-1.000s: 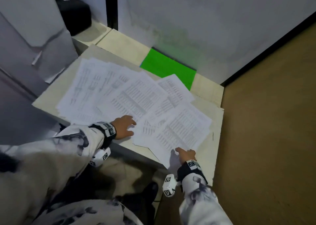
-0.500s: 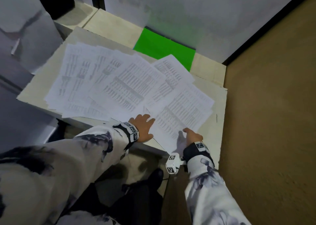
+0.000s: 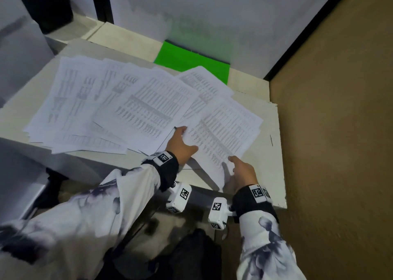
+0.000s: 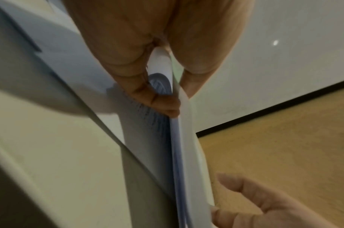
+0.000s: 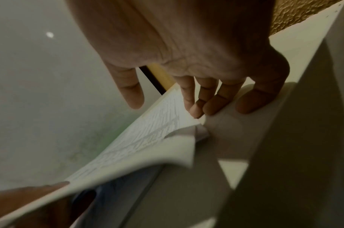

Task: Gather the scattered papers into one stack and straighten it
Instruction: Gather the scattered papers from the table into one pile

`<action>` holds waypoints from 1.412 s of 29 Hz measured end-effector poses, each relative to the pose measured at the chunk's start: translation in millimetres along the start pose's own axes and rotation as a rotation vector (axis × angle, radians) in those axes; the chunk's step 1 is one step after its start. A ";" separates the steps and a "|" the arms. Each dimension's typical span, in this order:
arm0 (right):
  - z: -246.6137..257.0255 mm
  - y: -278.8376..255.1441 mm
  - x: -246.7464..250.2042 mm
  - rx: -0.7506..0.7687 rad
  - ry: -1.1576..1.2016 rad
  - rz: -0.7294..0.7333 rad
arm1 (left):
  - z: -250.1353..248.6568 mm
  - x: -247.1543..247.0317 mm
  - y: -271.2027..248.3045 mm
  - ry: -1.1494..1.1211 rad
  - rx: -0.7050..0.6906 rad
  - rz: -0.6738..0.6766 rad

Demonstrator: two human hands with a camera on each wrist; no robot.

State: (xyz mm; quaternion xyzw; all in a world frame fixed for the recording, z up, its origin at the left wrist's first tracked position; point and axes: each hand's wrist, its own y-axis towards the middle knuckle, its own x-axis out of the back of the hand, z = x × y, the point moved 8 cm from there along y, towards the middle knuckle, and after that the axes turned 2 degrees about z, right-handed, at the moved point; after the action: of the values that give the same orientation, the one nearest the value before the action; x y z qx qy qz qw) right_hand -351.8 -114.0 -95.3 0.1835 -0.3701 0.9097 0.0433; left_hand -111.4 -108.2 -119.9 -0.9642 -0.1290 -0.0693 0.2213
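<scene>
first bundle coming up off the desk

my left hand [image 3: 180,147] has slid right and now pinches the right-hand papers [image 3: 225,131]; right hand [image 3: 242,170] props their near corner, fingers loose. others remain fanned across the desk [image 3: 274,152].

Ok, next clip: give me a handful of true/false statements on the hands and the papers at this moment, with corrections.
1. The left hand grips the edge of the nearest sheets. True.
2. The papers already form one squared stack. False: most still lie fanned out across the desk, with a spread reaching to the left.
3. The right hand is at the near corner of the same sheets, fingers fairly straight. True.
4. A red sheet lies at the back of the desk. False: it is a green sheet.
5. Both hands are off the desk, holding nothing. False: both are on the papers.
</scene>
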 end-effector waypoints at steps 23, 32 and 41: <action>-136.7 -72.4 -19.7 0.097 0.505 0.081 | 77.5 42.9 -143.6 -0.290 0.036 0.094; -124.1 -43.5 -15.1 0.083 0.654 0.079 | 54.2 59.2 -88.0 -0.126 0.044 0.121; -119.3 -34.6 -9.6 0.158 0.534 0.181 | 25.8 37.3 -34.5 0.328 -0.047 0.343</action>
State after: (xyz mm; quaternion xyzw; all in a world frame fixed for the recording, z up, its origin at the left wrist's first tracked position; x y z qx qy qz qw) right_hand -371.5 -6.3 -154.7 -0.0933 -0.2885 0.9519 0.0435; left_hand -83.4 -58.6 -121.8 -0.9527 0.0759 -0.1896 0.2252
